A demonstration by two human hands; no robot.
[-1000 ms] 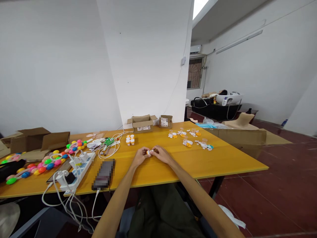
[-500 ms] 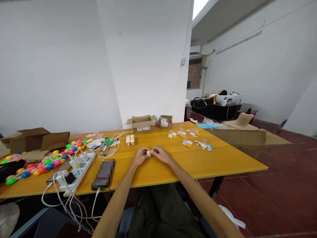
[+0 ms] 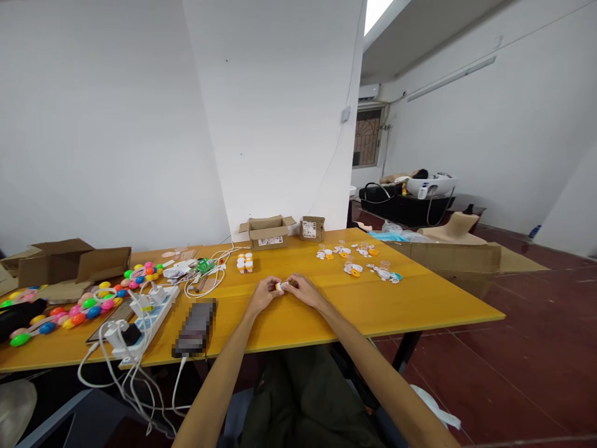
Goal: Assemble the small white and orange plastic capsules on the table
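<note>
Both my hands meet over the middle of the yellow table (image 3: 420,298). My left hand (image 3: 263,292) and my right hand (image 3: 301,289) pinch a small white and orange toy part (image 3: 280,287) between their fingertips, fingers closed round it. A cluster of small orange and white pieces (image 3: 245,262) stands just beyond my hands. More loose white, orange and teal parts (image 3: 357,260) lie scattered to the far right of my right hand.
A power strip with chargers and white cables (image 3: 140,317), a dark phone-like device (image 3: 196,326), strings of coloured plastic eggs (image 3: 88,305) and open cardboard boxes (image 3: 268,231) sit on the table. Large cardboard (image 3: 448,255) lies right of the table.
</note>
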